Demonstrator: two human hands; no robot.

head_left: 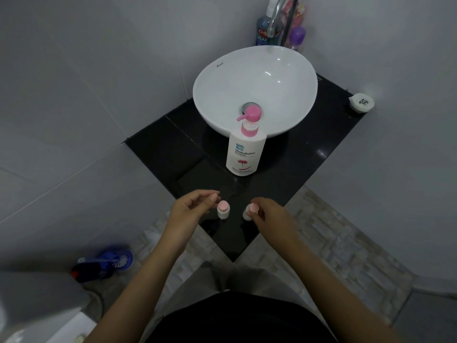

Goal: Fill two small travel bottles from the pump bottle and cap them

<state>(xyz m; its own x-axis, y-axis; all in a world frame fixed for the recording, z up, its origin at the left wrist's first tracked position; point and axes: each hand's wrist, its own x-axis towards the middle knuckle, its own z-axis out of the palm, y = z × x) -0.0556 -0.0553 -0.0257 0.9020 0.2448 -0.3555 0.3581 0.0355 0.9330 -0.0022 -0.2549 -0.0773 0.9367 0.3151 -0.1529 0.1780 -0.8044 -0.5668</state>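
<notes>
Table (309,154): black, glossy, wedged in the corner in front of you.
Sink (291,112): white bowl on the table, "Kassa" on its rim.
Pump bottle (244,152): white with pink pump, reads "Shokubutsu", standing against the sink's front.
Mouthwash (263,30): blue, behind the sink; "PLAX" readable.
Left hand (190,209): your fingers loosely spread, just beside the left bottle (223,209), not gripping it.
Right hand (268,215): your fingers pinch the right bottle (250,211).
Bottles: both pink-capped, near the table's front corner.
</notes>
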